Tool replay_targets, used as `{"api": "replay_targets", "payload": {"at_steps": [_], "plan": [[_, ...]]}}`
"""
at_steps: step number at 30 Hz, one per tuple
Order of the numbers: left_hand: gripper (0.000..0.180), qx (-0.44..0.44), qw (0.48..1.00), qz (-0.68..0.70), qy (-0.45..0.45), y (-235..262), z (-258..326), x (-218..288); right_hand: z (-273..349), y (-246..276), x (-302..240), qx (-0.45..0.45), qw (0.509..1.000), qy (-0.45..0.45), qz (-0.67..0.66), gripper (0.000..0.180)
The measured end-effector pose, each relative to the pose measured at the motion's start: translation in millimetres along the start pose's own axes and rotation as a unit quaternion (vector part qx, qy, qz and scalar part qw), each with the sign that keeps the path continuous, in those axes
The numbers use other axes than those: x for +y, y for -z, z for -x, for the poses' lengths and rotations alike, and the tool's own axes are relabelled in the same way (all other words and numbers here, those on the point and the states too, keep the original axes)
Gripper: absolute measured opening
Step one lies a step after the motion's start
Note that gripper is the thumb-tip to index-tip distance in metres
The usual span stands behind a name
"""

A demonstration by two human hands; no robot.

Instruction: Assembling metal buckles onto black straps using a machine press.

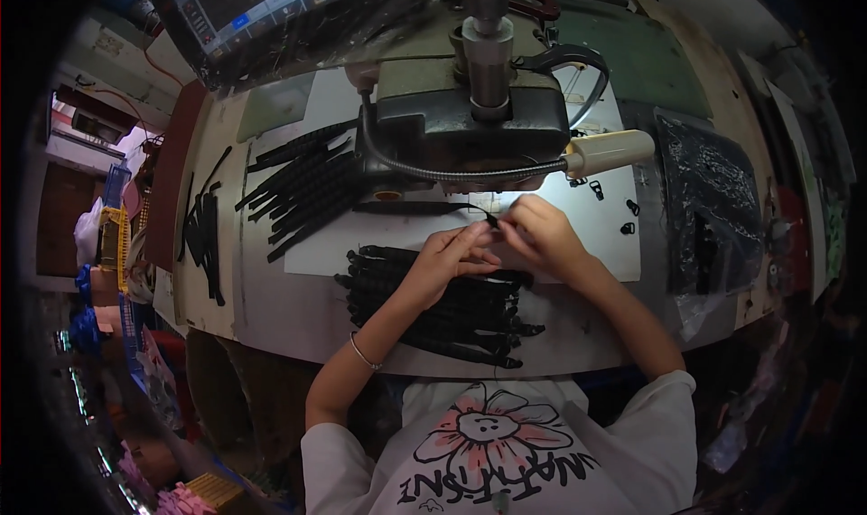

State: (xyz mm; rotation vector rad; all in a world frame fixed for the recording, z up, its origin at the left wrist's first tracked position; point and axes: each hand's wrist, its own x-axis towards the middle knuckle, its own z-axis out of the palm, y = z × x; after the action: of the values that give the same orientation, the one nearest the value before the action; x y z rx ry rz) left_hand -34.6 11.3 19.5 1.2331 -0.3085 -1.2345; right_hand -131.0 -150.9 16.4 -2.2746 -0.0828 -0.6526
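My left hand (449, 257) and my right hand (545, 233) meet under the head of a sewing machine (424, 122), both with fingers pinched. Between their fingertips is the end of a black strap (411, 208), which runs off to the left over the white work surface. A small dark piece (492, 220) shows at that end; its exact shape is hidden by the fingers. Below my left hand lies a pile of black straps (433, 321), bundled crosswise near the table's front edge. Several small black plastic buckles (596, 190) lie to the right of my right hand.
More black straps (302, 185) fan out at the left, with thinner ones (203, 244) beyond. A pale lamp (610, 154) on a flexible metal neck juts out above my right hand. A clear plastic bag (709, 208) with dark contents lies at the right; a screen (271, 18) stands at the back left.
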Motion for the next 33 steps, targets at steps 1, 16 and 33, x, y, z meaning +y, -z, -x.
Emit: {"api": "replay_targets", "payload": {"at_steps": [1, 16, 33], "plan": [[0.039, -0.019, 0.999, 0.028, 0.015, 1.4, 2.4, -0.2, 3.3, -3.7, -5.3, -0.005, 0.996, 0.064, 0.054, 0.008], [0.031, 0.034, 0.990, -0.127, 0.047, 25.8, 101.9, -6.1, -83.0, -145.8, -20.1, -0.133, 0.977, -0.136, 0.093, 0.026], [0.015, 0.210, 0.833, -0.502, -0.101, 112.2, 74.2, 60.3, 23.6, -13.1, -19.8, 0.048, 0.859, -0.347, -0.373, 0.010]]}}
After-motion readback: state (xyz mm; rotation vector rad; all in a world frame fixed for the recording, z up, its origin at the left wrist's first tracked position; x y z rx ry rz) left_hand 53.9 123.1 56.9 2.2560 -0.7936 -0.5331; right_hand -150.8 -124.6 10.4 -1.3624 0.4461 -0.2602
